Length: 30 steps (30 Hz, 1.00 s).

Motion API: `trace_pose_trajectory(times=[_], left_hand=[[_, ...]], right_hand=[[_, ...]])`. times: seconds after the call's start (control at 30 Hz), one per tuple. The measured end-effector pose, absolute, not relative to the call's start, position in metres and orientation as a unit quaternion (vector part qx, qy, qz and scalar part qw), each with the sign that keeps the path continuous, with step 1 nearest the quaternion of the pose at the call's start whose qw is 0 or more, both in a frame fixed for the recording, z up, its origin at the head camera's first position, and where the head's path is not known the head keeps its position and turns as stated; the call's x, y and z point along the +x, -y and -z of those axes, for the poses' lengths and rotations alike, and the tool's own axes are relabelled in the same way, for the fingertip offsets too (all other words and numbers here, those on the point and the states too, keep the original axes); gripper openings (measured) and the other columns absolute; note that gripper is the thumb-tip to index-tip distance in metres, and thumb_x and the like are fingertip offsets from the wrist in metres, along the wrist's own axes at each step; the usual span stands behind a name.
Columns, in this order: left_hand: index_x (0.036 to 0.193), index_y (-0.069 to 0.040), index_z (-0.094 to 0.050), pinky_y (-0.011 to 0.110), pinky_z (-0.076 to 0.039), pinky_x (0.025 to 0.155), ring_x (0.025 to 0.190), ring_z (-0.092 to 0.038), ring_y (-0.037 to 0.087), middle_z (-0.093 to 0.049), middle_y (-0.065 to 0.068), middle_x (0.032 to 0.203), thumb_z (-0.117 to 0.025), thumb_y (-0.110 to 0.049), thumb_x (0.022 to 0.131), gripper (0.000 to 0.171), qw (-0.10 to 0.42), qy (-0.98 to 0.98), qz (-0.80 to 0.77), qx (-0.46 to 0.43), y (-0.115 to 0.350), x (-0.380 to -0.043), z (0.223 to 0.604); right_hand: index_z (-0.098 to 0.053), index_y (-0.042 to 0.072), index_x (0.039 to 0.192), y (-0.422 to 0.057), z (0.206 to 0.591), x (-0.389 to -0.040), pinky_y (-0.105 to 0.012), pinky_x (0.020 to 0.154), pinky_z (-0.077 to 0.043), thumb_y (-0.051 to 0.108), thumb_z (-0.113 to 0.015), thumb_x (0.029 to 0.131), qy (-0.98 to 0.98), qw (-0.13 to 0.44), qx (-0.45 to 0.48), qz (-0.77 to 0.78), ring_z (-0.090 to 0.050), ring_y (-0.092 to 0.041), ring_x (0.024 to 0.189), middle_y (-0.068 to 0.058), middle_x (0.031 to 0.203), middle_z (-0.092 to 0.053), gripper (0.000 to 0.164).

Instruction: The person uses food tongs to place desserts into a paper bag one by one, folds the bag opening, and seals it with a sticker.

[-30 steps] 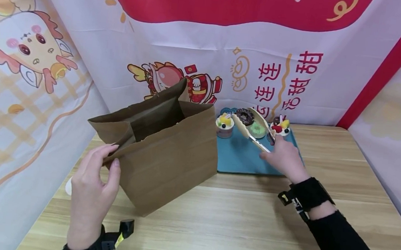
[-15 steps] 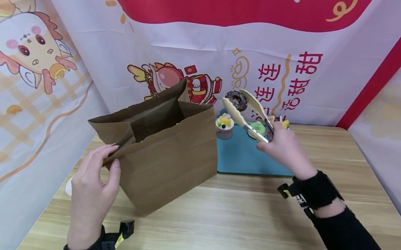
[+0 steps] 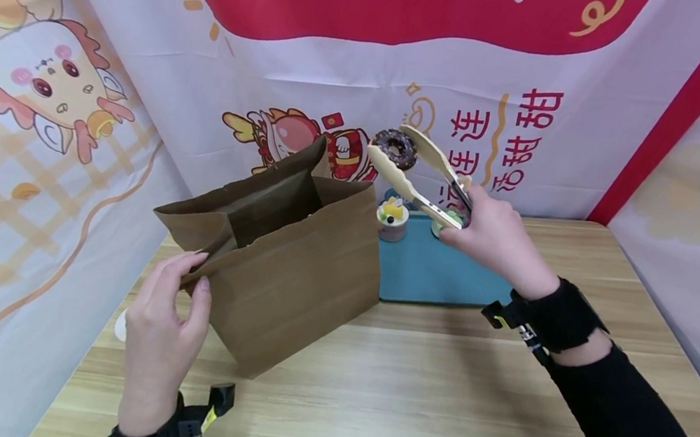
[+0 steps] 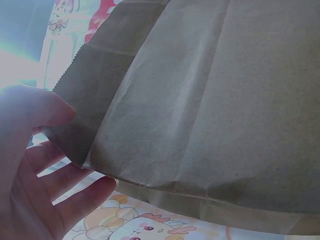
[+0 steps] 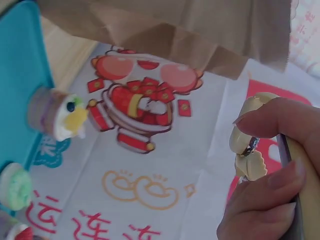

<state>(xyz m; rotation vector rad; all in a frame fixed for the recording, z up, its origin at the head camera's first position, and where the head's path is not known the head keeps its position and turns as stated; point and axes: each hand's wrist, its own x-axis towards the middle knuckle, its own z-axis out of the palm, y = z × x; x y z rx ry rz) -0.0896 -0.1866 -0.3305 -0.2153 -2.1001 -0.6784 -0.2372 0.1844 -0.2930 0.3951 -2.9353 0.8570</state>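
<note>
An open brown paper bag (image 3: pixel 300 277) stands on the table, its mouth tilted toward the back left. My left hand (image 3: pixel 162 330) pinches the bag's near left rim between thumb and fingers; the left wrist view shows the thumb (image 4: pixel 55 107) on one side of the paper. My right hand (image 3: pixel 496 240) grips a pair of cream-tipped food tongs (image 3: pixel 415 197). Between the tong tips a dark chocolate donut (image 3: pixel 395 148) is held up in the air, right of the bag's mouth and higher than it. In the right wrist view the tong tips show beyond the fingers.
A blue tray (image 3: pixel 439 276) lies right of the bag. On it are a fruit-topped dessert cup (image 3: pixel 392 219) and a green donut (image 5: pixel 16 186), which my right hand partly hides in the head view. Printed cloth (image 3: pixel 339 63) hangs behind the wooden table (image 3: pixel 384 391).
The tongs lifted the chocolate donut off the tray, and my right hand carried it up and left toward the bag. My left hand and the bag stayed in place.
</note>
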Motion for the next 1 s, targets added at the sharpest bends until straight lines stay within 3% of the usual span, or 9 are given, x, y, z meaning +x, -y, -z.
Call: trace_pose_trajectory(times=[0.07,0.3,0.73,1.0], left_hand=[[0.113,0.006,-0.065,0.002,-0.035,0.095,0.100,-0.062,0.035,-0.067,0.024,0.113,-0.062,0.013,0.082,0.032,0.448,0.846,0.275,-0.086,0.185,-0.089,0.329],[0.112,0.007,-0.066,0.002,-0.036,0.094,0.098,-0.061,0.034,-0.068,0.024,0.112,-0.062,0.013,0.081,0.032,0.452,0.845,0.273,-0.086,0.183,-0.089,0.328],[0.113,0.006,-0.066,0.003,-0.036,0.094,0.097,-0.062,0.033,-0.068,0.023,0.112,-0.062,0.012,0.082,0.032,0.450,0.847,0.270,-0.085,0.182,-0.087,0.325],[0.112,0.007,-0.066,0.002,-0.035,0.094,0.096,-0.062,0.034,-0.068,0.024,0.111,-0.061,0.012,0.081,0.031,0.449,0.848,0.270,-0.083,0.180,-0.087,0.324]], right_hand=[[-0.049,0.003,0.117,-0.180,0.286,-0.236,-0.031,0.053,-0.037,0.026,-0.070,0.079,0.950,0.032,0.142,-0.278,-0.049,-0.021,0.063,-0.010,0.078,-0.055,0.049],[-0.051,0.007,0.105,-0.164,0.265,-0.228,-0.030,0.055,-0.036,0.022,-0.069,0.078,0.942,0.029,0.183,-0.280,-0.047,-0.020,0.062,-0.008,0.076,-0.055,0.036],[-0.049,0.007,0.110,-0.131,0.249,-0.212,-0.028,0.054,-0.033,0.027,-0.074,0.078,0.943,-0.015,0.228,-0.243,-0.046,-0.020,0.060,-0.006,0.072,-0.051,0.045],[-0.048,0.007,0.104,-0.118,0.250,-0.210,-0.027,0.056,-0.037,0.024,-0.072,0.080,0.939,-0.024,0.251,-0.234,-0.049,-0.018,0.062,-0.005,0.073,-0.053,0.039]])
